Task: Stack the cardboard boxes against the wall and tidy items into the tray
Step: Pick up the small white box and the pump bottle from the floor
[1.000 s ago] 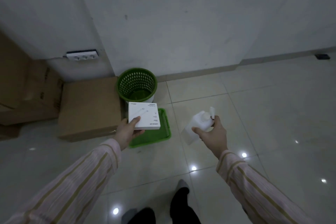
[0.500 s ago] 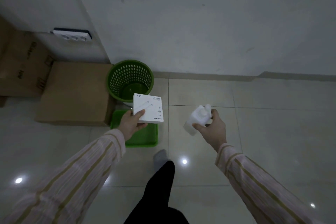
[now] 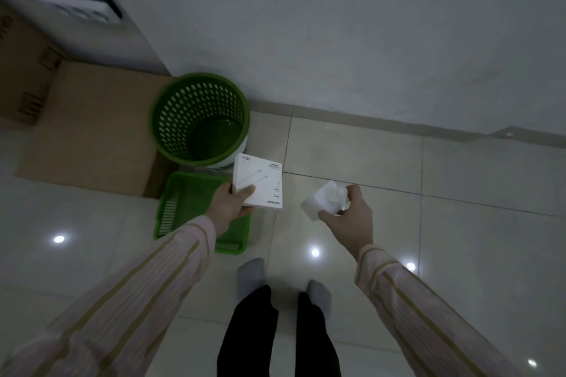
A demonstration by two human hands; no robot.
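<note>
Holding a flat white cardboard box with small grey print (image 3: 258,184), the left hand (image 3: 228,208) has its thumb on top of the box and its other fingers under it. The box sticks out past the hand, away from the person. It hangs in the air over the far right corner of a green plastic tray with slotted ends (image 3: 190,199). The tray lies flat on the shiny pale tiled floor (image 3: 459,223), and the left arm reaches across it.

To the right, the right hand (image 3: 349,217) has its fingers curled round a small white plastic bottle (image 3: 320,202). The bottle pokes out to the left of the hand. It is held up over the floor tiles, well apart from the tray and near the white box.

Just behind the tray stands a round green plastic basket full of holes (image 3: 199,119). A big flat brown cardboard box (image 3: 92,128) lies on the floor, touching the basket's left side and the tray's far left corner. Another brown cardboard box (image 3: 21,70) sits further left by the grey wall (image 3: 337,40). A white power strip (image 3: 79,6) is up on the wall above the boxes.

Both arms wear pink striped sleeves (image 3: 153,285). Two feet in grey socks (image 3: 251,272) stand on the floor close to the tray.
</note>
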